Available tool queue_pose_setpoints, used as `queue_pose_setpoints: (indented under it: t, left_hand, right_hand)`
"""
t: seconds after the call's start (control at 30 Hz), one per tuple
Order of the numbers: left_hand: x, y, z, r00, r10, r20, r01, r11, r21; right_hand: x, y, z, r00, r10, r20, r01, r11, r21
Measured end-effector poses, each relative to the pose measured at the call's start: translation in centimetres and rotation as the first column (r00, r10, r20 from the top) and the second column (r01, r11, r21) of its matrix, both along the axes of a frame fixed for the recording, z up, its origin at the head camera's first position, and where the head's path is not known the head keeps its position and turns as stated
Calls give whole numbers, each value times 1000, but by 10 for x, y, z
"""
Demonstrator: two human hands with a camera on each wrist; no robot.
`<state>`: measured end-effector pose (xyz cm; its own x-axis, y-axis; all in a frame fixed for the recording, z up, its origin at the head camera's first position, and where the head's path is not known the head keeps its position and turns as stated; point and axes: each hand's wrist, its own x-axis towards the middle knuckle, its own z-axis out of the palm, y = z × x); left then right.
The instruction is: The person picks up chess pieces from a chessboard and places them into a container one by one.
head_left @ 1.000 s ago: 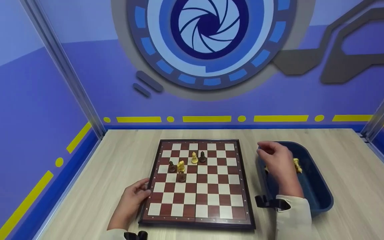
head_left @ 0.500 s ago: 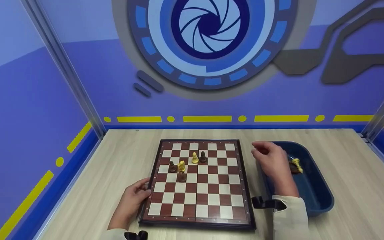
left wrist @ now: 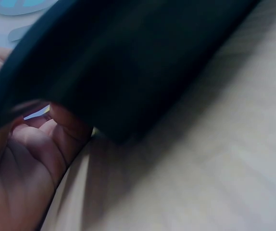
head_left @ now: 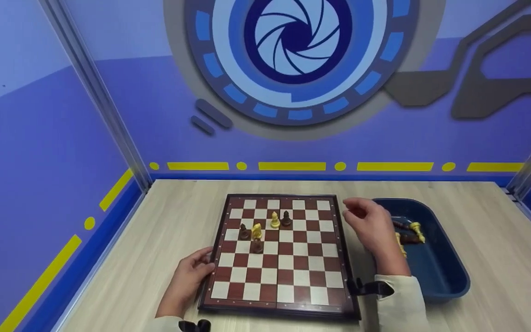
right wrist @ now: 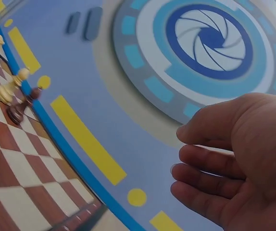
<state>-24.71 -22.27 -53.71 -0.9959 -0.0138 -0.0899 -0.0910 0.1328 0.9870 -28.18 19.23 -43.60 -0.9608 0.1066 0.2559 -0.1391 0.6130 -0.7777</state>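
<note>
Gripping a chessboard (head_left: 278, 260) by its left edge, a left hand (head_left: 189, 275) could, with one tug, topple chess pieces (head_left: 256, 231) standing there; beside the board, the right hand (head_left: 372, 223) curls, its contents unclear.

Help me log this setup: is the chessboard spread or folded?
Spread: the chessboard shows both halves side by side, meeting at a centre seam.

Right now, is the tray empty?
No, the head view shows yellow pieces and brown ones lying in the tray.
</note>
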Motion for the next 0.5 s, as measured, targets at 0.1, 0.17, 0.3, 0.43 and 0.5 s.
queue_pose_setpoints:
  t: [0.1, 0.17, 0.3, 0.43, 0.5]
  left_hand:
    - [0, 0, 0, 999, -33, -22, 33, 999, 17]
    - [-1, -1, 0, 998, -47, -36, 48, 999, 23]
    - [0, -3, -1, 997, -55, -45, 56, 998, 21]
    - [0, -5, -3, 997, -58, -56, 59, 998, 22]
    - [0, -6, -4, 996, -63, -57, 64, 998, 26]
  right_hand:
    - [2, -9, 0, 1000, 9, 7, -9, 1000, -15]
    - [2, -15, 0, 1000, 20, 2, -20, 1000, -19]
    - [2, -24, -3, 999, 51, -12, -51, 999, -12]
    - [-1, -32, -8, 997, 80, -12, -80, 997, -19]
    - [-2, -35, -10, 996, 84, -14, -84, 996, -21]
